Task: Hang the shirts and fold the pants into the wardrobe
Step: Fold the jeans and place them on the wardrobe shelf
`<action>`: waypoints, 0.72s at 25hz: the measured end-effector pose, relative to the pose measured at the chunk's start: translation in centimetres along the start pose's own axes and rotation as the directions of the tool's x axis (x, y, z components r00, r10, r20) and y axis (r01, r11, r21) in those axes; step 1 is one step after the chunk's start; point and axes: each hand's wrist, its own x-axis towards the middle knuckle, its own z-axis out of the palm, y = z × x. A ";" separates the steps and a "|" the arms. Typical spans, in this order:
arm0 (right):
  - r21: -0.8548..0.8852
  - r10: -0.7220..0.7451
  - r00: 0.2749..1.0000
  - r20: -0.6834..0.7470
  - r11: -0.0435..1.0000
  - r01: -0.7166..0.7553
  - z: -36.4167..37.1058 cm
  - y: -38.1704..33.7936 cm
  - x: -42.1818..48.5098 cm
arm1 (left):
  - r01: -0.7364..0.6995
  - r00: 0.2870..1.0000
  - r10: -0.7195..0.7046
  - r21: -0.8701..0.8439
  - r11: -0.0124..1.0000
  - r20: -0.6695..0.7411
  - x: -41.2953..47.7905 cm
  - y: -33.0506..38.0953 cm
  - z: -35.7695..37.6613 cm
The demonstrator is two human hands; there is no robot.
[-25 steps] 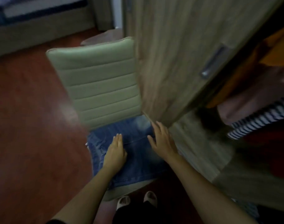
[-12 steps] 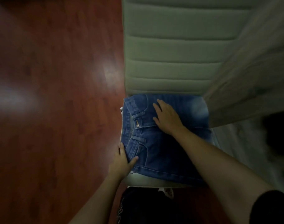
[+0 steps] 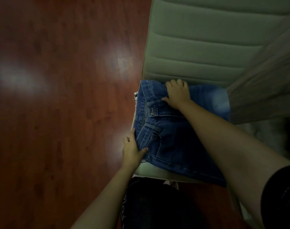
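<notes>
Red-brown wooden floor (image 3: 58, 113) filled the left side. The left hand (image 3: 132, 150) gripped the near left edge of the folded jeans (image 3: 170, 139), thumb on top and fingers tucked beneath. The jeans lay on the seat of a pale green chair (image 3: 198, 52). The right hand (image 3: 178, 93) clutched their far edge, fingers curled into the denim. A wooden door (image 3: 266, 83) stood at right.

Folded blue denim jeans (image 3: 170, 129) lie on the pale green padded chair (image 3: 198, 47) at centre frame. The left hand (image 3: 132, 149) grips their lower left edge; the right hand (image 3: 178, 93) clutches the waistband's upper end. Reddish-brown wooden floor (image 3: 58, 96) fills the left.
</notes>
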 end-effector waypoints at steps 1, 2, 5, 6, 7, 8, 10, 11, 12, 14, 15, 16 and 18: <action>0.038 -0.007 1.000 -0.012 0.999 0.008 -0.6 0.2 -0.5 | 0.019 0.999 -0.023 -0.091 0.996 -0.033 -0.3 0.3 -0.2; 0.093 -0.012 1.000 -0.028 0.996 0.015 -1.3 0.3 -1.2 | 0.052 0.996 -0.066 -0.204 0.978 -0.063 -0.7 0.7 -0.5; 0.252 -0.014 0.997 -0.075 0.967 0.032 -4.5 1.4 -4.5 | 0.275 0.946 -0.323 -0.458 0.845 -0.030 -2.3 2.2 -1.5; 0.274 -0.010 0.997 -0.074 0.961 0.030 -5.6 2.0 -5.8 | 0.319 0.932 -0.363 -0.472 0.822 -0.001 -2.9 2.6 -1.7; 0.302 0.011 0.998 -0.069 0.953 0.010 -7.1 3.0 -7.3 | 0.328 0.933 -0.359 -0.466 0.821 0.025 -4.0 3.7 -2.0; 0.337 0.053 0.995 -0.080 0.941 -0.023 -9.1 4.2 -8.6 | 0.302 0.946 -0.322 -0.467 0.831 0.039 -5.2 5.3 -2.4; 0.403 0.180 0.973 -0.147 0.909 -0.108 -13.7 7.1 -11.1 | 0.200 0.980 -0.186 -0.466 0.862 0.077 -7.3 9.8 -3.4; 0.431 0.242 0.953 -0.182 0.891 -0.144 -16.3 8.7 -12.4 | 0.131 0.991 -0.099 -0.462 0.877 0.093 -8.2 12.7 -4.0; 0.454 0.299 0.929 -0.217 0.874 -0.175 -18.9 10.4 -14.0 | 0.061 0.994 -0.012 -0.459 0.886 0.109 -9.2 15.6 -4.4; 0.509 0.407 0.864 -0.296 0.833 -0.218 -24.1 13.4 -17.5 | -0.053 0.982 0.132 -0.476 0.878 0.134 -11.3 22.0 -5.6; 0.548 0.457 0.826 -0.331 0.806 -0.226 -26.4 14.7 -19.1 | -0.099 0.973 0.188 -0.489 0.867 0.136 -12.2 25.0 -6.0; 0.589 0.508 0.777 -0.370 0.776 -0.227 -29.2 16.2 -21.1 | -0.156 0.958 0.255 -0.502 0.851 0.135 -13.4 28.4 -6.4; 0.630 0.595 0.679 -0.430 0.736 -0.245 -34.6 18.4 -24.8 | -0.276 0.913 0.388 -0.502 0.819 0.131 -16.4 34.6 -7.4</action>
